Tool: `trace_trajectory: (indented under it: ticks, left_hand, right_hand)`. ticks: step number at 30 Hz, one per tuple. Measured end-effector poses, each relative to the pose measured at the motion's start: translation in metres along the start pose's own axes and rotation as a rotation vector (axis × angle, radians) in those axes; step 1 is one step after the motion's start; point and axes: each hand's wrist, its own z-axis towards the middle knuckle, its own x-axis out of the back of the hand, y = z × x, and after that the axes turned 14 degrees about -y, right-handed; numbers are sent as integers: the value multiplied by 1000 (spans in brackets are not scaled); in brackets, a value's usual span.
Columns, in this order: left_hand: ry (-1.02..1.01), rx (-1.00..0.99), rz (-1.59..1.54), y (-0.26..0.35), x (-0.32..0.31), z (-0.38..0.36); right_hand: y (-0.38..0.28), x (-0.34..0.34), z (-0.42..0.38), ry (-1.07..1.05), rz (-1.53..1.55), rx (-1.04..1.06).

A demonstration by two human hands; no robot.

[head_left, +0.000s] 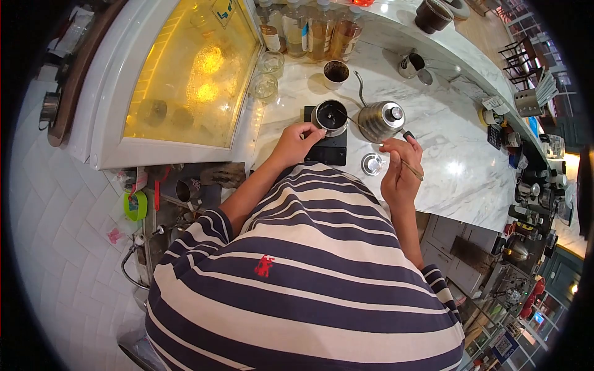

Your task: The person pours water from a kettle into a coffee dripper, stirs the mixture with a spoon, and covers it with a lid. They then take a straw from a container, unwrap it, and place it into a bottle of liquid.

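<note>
My left hand pinches the near rim of a round cup with dark contents, which stands on a black scale. In my right hand is a thin metal spoon, its fingers closed round the handle near the kettle's handle. The far part of the spoon seems to pass behind the kettle toward the cup. A steel gooseneck kettle stands right of the cup. Its spout points away from me. A small metal lid lies on the marble below the kettle.
A white cup with a dark inside stands beyond the scale. Clear glasses and several bottles are at the back left, beside a yellow-lit glass-door cabinet. A metal pitcher stands at the back right of the marble counter.
</note>
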Motion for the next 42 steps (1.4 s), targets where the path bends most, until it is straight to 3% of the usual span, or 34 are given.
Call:
trace_trajectory:
  ticks: [14, 42]
  left_hand:
    - [-31, 33, 26, 9, 3, 0]
    - [-30, 9, -13, -4, 1, 5]
  right_hand:
    - [-3, 12, 8, -95, -26, 48]
    - [-8, 1, 17, -82, -44, 54]
